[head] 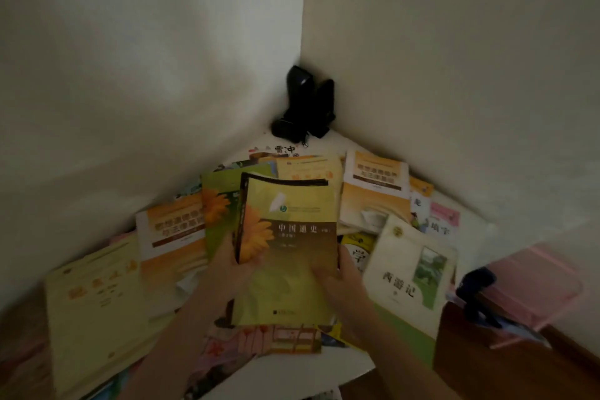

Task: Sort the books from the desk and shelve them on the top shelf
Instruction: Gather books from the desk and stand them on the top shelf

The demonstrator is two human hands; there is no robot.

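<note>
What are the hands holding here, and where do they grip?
The green sunflower-cover book: left hand on its spine edge, right hand on its right edge.

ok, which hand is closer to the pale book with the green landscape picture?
Right. The right hand grips the right edge of the green sunflower-cover book, right beside the pale landscape-picture book. The left hand is on the held book's far side.

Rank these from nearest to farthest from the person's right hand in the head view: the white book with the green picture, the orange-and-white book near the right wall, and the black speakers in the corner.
From the right hand:
1. White book with the green picture, just to its right.
2. Orange-and-white book, farther back by the right wall.
3. Black speakers, deep in the corner.
</note>
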